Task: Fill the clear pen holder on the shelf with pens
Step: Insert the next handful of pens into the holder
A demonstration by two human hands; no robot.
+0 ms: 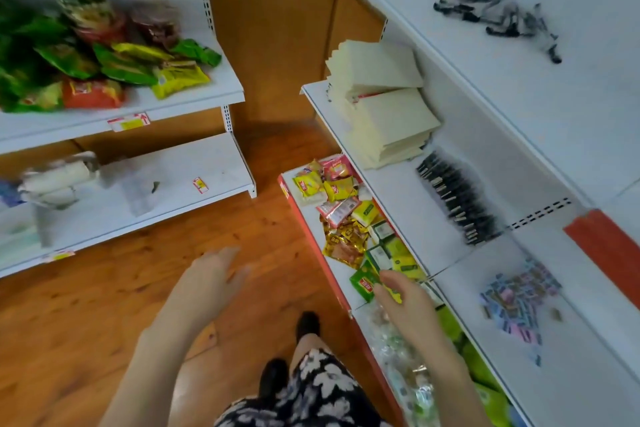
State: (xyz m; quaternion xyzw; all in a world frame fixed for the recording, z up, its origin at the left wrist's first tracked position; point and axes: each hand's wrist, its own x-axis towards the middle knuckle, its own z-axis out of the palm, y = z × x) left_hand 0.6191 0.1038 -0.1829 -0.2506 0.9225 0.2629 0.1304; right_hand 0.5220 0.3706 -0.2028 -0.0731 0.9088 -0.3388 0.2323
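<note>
The left hand [211, 274], at 7 o'clock, hangs over the wooden floor [104, 305] with its fingers spread wide and relaxed, holding nothing; it is blurred. The right hand [405, 295], at 5 o'clock, is also wide, its fingers loosely parted above the snack packets [346, 218] on the lowest shelf on that side. Whether its fingertips touch a green packet there cannot be told. The loose pens [495, 21], dark and heaped in a small pile, lie between 1 and 2 o'clock on the upper shelf [554, 114], well apart from both hands. A row of pens [457, 198] with black caps sits at 3 o'clock on the middle shelf [398, 198]; whether a clear holder surrounds them cannot be told. Just beyond that row, toward 1 o'clock, stands a stack of cream paper [381, 107]. At 4 o'clock, small pink and blue pieces [519, 302] are scattered on the same shelf. At 10 o'clock, green bags [69, 59] crowd a shelf across the aisle, with a red and yellow price tag [128, 121] on its front edge. The printing on the tag and on the red, yellow and green packets is too blurred to read.
</note>
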